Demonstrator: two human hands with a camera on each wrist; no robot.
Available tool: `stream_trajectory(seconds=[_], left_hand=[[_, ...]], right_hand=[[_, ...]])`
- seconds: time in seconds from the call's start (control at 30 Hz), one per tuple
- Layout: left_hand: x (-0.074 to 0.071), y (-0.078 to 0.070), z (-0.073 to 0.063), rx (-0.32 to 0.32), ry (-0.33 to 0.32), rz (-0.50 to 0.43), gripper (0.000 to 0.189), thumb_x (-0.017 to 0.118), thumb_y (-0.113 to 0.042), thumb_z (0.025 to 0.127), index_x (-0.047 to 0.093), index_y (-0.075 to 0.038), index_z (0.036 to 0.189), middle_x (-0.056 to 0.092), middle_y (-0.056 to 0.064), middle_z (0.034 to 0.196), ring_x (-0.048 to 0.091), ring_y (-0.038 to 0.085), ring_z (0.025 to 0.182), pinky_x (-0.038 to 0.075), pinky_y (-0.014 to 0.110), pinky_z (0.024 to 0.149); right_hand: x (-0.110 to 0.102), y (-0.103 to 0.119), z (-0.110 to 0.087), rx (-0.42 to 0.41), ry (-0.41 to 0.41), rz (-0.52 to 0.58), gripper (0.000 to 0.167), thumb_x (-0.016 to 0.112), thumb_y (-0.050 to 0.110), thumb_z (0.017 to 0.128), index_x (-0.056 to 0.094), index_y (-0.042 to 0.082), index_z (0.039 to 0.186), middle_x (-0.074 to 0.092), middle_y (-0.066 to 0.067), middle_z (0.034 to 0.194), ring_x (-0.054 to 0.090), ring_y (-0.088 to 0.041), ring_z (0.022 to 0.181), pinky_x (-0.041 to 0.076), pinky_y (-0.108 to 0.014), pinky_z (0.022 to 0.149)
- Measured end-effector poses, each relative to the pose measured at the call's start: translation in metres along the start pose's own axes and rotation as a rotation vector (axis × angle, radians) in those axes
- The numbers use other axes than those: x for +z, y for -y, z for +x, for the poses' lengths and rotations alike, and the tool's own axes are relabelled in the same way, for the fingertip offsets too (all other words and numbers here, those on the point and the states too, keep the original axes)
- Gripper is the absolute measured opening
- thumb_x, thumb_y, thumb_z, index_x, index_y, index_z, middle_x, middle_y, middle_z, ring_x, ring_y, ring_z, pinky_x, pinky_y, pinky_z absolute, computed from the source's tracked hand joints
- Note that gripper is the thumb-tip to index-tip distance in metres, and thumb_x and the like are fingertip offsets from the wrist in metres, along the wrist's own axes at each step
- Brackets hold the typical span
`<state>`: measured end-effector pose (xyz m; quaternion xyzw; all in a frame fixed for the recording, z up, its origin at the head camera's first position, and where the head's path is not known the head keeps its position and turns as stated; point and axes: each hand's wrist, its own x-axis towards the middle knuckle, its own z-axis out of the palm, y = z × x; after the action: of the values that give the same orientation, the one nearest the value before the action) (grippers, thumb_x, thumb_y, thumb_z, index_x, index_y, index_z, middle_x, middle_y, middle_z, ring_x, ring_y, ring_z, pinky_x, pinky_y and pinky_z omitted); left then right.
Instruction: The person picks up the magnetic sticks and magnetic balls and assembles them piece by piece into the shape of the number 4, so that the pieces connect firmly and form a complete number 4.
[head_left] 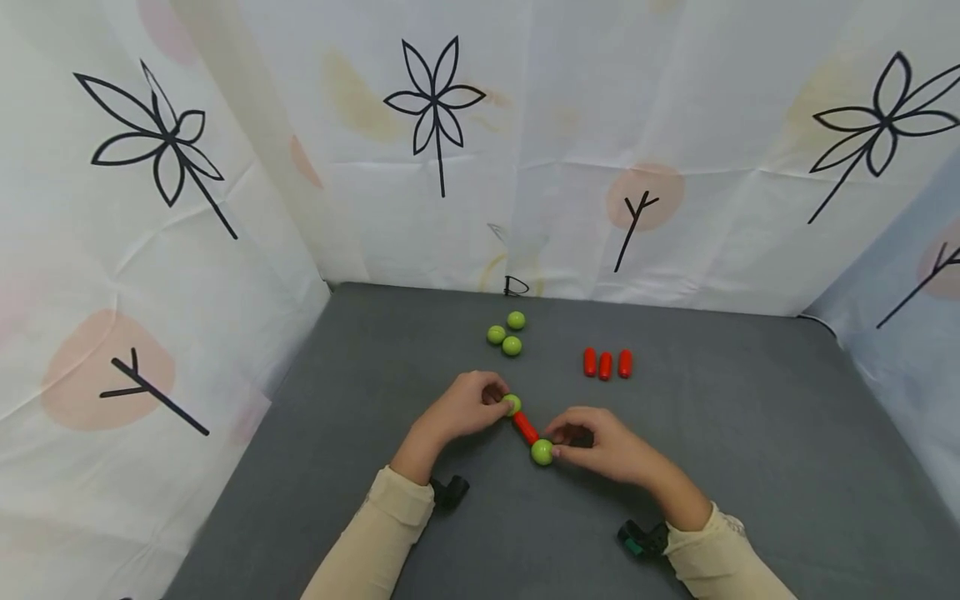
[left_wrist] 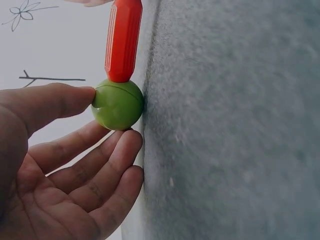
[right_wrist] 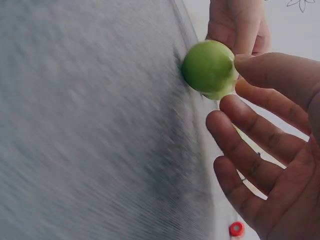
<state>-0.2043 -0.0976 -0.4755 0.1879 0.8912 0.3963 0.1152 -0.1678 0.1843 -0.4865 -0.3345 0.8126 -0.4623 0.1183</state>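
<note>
The right hand [head_left: 603,442] pinches a green ball [head_left: 542,452], one of five, at the near end of the middle red stick [head_left: 526,428], one of four, lying between both hands. At this stick's far end, the left hand [head_left: 474,404] pinches a second ball [head_left: 512,405]. Beyond it, rightward, lie three more sticks [head_left: 605,365]; farther beyond, three more balls [head_left: 512,346].

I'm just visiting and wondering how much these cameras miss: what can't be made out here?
- Red ribbed rod, left wrist view: one end cut off by the top edge.
- The same rod, right wrist view: hidden behind the green ball at the right hand.
- Three loose red rods, head view: too small to show ridges.
- Gray tabletop, right wrist view: texture blurred.
- Sleeves, head view: cut off by the bottom edge.
</note>
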Motion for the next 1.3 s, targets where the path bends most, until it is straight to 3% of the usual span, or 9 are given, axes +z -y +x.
stream_trajectory(seconds=[0.23,0.33,0.47,0.6,0.87,1.1,1.3], left_hand=[[0.003,-0.003,0.009,0.013,0.025,-0.021,0.017,0.072,-0.022,0.101,0.076,-0.009,0.112,0.074,0.003,0.103,0.067,0.012,0.088,0.057,0.031,0.080],[0.005,-0.004,0.013,0.006,0.033,-0.029,0.017,0.072,-0.023,0.101,0.076,-0.010,0.112,0.074,0.002,0.102,0.066,0.011,0.088,0.057,0.030,0.079],[0.009,-0.005,0.017,0.014,0.035,-0.034,0.018,0.072,-0.023,0.102,0.076,-0.010,0.113,0.074,0.002,0.103,0.066,0.010,0.088,0.057,0.030,0.079],[0.014,-0.006,0.020,0.024,0.040,-0.045,0.019,0.072,-0.024,0.102,0.076,-0.010,0.114,0.075,0.002,0.104,0.067,0.010,0.088,0.057,0.029,0.078],[0.017,-0.006,0.016,0.020,0.025,-0.061,0.020,0.071,-0.025,0.103,0.077,-0.011,0.115,0.075,0.002,0.105,0.067,0.009,0.088,0.057,0.029,0.078],[0.015,-0.008,0.014,0.011,0.031,-0.072,0.021,0.070,-0.025,0.104,0.076,-0.009,0.117,0.074,0.003,0.107,0.067,0.010,0.091,0.057,0.029,0.080],[0.015,-0.006,0.014,0.012,0.030,-0.085,0.020,0.070,-0.025,0.104,0.076,-0.010,0.116,0.075,0.002,0.107,0.068,0.011,0.092,0.058,0.030,0.082]], right_hand=[[-0.024,-0.002,0.008,0.034,-0.224,-0.162,0.014,0.078,0.011,0.098,0.078,0.005,0.111,0.071,0.002,0.090,0.059,-0.006,0.070,0.052,-0.026,0.063],[-0.035,-0.004,0.014,0.057,-0.314,-0.314,0.014,0.079,0.010,0.096,0.078,0.004,0.109,0.071,-0.001,0.093,0.058,-0.010,0.071,0.050,-0.028,0.063],[-0.048,-0.009,0.023,0.134,-0.375,-0.521,0.015,0.079,0.015,0.096,0.078,0.005,0.107,0.069,-0.008,0.099,0.059,-0.017,0.077,0.049,-0.035,0.067],[-0.058,-0.017,0.029,0.238,-0.380,-0.589,0.023,0.079,0.020,0.097,0.076,0.002,0.111,0.067,-0.015,0.104,0.058,-0.021,0.078,0.049,-0.040,0.066],[-0.063,-0.028,0.040,0.363,-0.344,-0.634,0.036,0.076,0.030,0.098,0.076,0.001,0.119,0.063,-0.015,0.107,0.056,-0.022,0.076,0.043,-0.034,0.062],[-0.064,-0.030,0.048,0.389,-0.325,-0.652,0.034,0.078,0.033,0.096,0.077,0.002,0.111,0.060,-0.014,0.102,0.054,-0.023,0.074,0.040,-0.033,0.059],[-0.065,-0.030,0.053,0.375,-0.298,-0.662,0.034,0.080,0.028,0.094,0.076,0.000,0.114,0.061,-0.016,0.104,0.055,-0.024,0.076,0.043,-0.036,0.062]])
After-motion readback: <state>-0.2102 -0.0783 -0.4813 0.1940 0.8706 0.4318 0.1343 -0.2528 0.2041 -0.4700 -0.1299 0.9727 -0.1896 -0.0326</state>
